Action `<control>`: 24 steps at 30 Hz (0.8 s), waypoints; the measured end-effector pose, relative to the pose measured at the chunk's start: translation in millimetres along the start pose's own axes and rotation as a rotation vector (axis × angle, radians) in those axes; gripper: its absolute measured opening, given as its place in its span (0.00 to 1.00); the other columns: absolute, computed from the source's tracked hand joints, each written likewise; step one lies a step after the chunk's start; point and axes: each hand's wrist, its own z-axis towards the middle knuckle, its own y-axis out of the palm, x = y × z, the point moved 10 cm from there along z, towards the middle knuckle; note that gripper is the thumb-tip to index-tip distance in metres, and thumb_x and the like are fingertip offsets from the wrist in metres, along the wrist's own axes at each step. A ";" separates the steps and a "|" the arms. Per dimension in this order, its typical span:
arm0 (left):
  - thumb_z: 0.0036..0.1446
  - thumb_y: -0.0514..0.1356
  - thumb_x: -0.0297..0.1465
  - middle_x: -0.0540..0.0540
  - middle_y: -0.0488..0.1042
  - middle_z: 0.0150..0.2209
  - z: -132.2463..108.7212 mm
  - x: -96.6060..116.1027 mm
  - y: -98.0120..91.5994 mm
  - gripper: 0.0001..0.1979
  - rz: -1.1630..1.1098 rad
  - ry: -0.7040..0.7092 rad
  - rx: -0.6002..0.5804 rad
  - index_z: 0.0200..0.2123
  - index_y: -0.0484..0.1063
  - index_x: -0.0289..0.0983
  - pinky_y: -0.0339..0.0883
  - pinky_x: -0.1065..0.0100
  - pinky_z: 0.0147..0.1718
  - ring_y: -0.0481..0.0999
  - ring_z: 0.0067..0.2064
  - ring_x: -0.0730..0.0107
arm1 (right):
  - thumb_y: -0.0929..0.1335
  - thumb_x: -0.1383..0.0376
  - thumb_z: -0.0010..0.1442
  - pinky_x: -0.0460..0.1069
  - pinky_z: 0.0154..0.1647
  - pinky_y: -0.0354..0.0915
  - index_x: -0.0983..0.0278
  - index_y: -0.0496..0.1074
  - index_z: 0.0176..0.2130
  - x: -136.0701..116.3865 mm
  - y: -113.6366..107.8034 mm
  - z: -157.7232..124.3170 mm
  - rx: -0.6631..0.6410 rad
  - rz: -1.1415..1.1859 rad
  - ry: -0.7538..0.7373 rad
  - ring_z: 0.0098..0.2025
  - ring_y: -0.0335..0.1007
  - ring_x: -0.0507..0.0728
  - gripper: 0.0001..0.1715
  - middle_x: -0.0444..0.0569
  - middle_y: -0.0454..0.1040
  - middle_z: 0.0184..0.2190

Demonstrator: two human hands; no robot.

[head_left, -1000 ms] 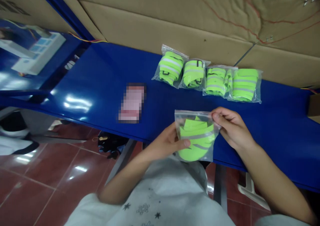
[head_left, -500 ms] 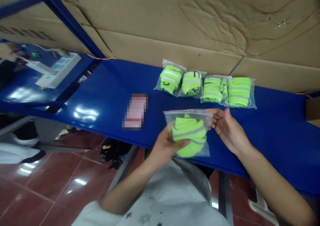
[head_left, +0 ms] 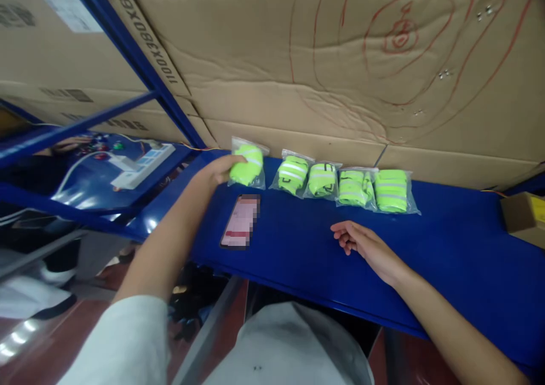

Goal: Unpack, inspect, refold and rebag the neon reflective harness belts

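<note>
My left hand (head_left: 221, 169) reaches to the back of the blue table and is closed on the left side of a clear zip bag (head_left: 248, 166) with a folded neon-yellow reflective strap or vest inside. To its right stands a row of several similar bags, among them one with a black buckle (head_left: 293, 174) and a far-right one (head_left: 392, 191); they lean near the cardboard wall. Over the table's middle hovers my right hand (head_left: 355, 242), holding nothing, its fingers loosely curled and apart. A phone (head_left: 240, 221), its screen blurred out, lies below the left bag.
The blue table (head_left: 298, 260) runs along a cardboard wall (head_left: 255, 107). A white power strip (head_left: 145, 166) lies on the neighbouring surface at left, behind blue frame bars (head_left: 128, 109). A small cardboard box (head_left: 522, 217) sits at the far right.
My left hand has carried the bag from in front of me to the back left, beside the row. My right hand has come off the bag. The view has shifted.
</note>
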 end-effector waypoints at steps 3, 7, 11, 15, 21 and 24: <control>0.61 0.68 0.35 0.41 0.80 0.41 12.8 -3.9 12.0 0.18 0.231 0.059 0.036 0.50 0.74 0.31 0.78 0.58 0.42 0.81 0.40 0.62 | 0.69 0.39 0.64 0.49 0.36 0.62 0.62 0.80 0.49 -1.0 0.6 -0.4 -0.009 -0.004 0.006 0.38 0.67 0.54 0.33 0.51 0.72 0.41; 0.54 0.70 0.29 0.29 0.70 0.61 3.6 16.6 22.4 0.35 0.508 0.269 0.201 0.63 0.64 0.29 0.65 0.48 0.63 0.69 0.65 0.43 | 0.69 0.38 0.63 0.49 0.36 0.61 0.62 0.79 0.48 2.3 5.8 -1.4 -0.034 -0.031 0.027 0.38 0.67 0.54 0.34 0.50 0.72 0.40; 0.60 0.64 0.31 0.32 0.58 0.70 -26.2 29.4 76.3 0.35 0.702 0.493 0.168 0.69 0.60 0.36 0.49 0.51 0.72 0.54 0.74 0.44 | 0.69 0.36 0.63 0.49 0.36 0.61 0.63 0.79 0.47 2.2 11.1 -1.9 -0.059 -0.049 0.017 0.38 0.67 0.54 0.35 0.50 0.72 0.39; 0.50 0.74 0.42 0.29 0.63 0.68 -35.5 15.0 141.0 0.46 0.787 0.510 0.031 0.68 0.62 0.38 0.54 0.42 0.68 0.62 0.70 0.32 | 0.70 0.34 0.59 0.49 0.34 0.60 0.64 0.79 0.46 -0.4 9.4 0.2 -0.039 -0.048 0.019 0.37 0.66 0.53 0.38 0.50 0.72 0.37; 0.41 0.77 0.30 0.34 0.72 0.61 -18.0 28.8 133.8 0.46 0.654 0.443 -0.015 0.64 0.66 0.38 0.63 0.47 0.64 0.72 0.63 0.43 | 0.71 0.34 0.57 0.48 0.34 0.60 0.64 0.79 0.45 -11.2 -0.8 2.2 0.020 -0.063 -0.017 0.36 0.66 0.53 0.38 0.49 0.73 0.37; 0.51 0.71 0.32 0.36 0.73 0.59 -33.1 38.9 101.6 0.41 0.506 0.411 -0.014 0.66 0.62 0.39 0.73 0.54 0.54 0.78 0.55 0.54 | 0.70 0.35 0.60 0.48 0.34 0.60 0.64 0.79 0.45 -12.2 0.9 0.6 0.004 -0.087 -0.027 0.36 0.67 0.53 0.36 0.49 0.73 0.37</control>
